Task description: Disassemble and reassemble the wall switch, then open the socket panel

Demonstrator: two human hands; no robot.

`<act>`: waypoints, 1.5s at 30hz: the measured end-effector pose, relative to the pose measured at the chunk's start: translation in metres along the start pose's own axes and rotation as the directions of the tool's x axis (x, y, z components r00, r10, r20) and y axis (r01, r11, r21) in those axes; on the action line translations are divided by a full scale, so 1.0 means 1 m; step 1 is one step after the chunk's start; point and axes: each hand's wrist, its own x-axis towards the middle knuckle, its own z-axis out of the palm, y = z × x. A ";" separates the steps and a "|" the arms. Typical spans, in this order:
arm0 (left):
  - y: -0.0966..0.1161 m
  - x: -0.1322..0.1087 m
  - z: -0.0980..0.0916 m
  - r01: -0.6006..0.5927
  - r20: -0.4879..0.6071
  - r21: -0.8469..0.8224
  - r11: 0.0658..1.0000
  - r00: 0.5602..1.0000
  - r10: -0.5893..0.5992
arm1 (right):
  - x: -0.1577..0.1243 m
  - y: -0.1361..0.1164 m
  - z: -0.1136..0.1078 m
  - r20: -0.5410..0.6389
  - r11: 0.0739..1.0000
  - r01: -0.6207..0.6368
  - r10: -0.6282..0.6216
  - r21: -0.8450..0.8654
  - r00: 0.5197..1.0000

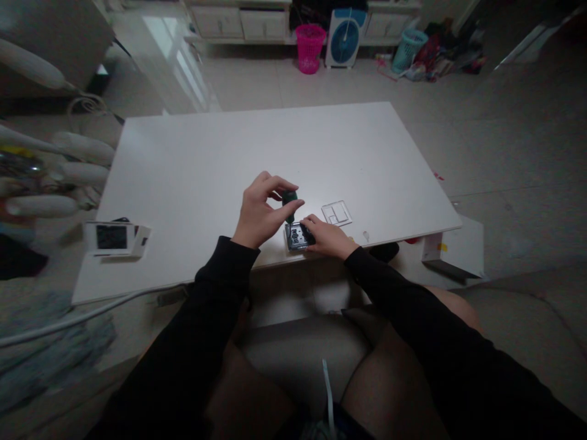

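Note:
My left hand [266, 211] pinches the green handle of a screwdriver [289, 198], held upright with its tip down at the upper left corner of a small black square device [299, 236]. My right hand [331, 237] grips that device by its right side, fingers over the top edge. The device lies near the table's front edge, its face showing dark parts and pale markings too small to read. Just beyond my right hand lies a flat, pale square frame [336, 213] with inner outlines. A small clear piece [365, 235] rests to the right of my hand.
A white table [206, 159] spans the view. At its left end stand a white box and a panel with a dark screen [112, 237]. A white cable [92, 315] runs at lower left. Beyond are a pink basket [310, 49] and a blue-white fan [345, 38]. A white box [458, 247] sits at right.

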 end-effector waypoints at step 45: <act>-0.050 -0.012 -0.015 0.158 0.049 0.275 0.948 0.983 -0.178 | -0.001 0.000 0.002 -0.014 1.000 0.011 -0.011 -0.007 1.000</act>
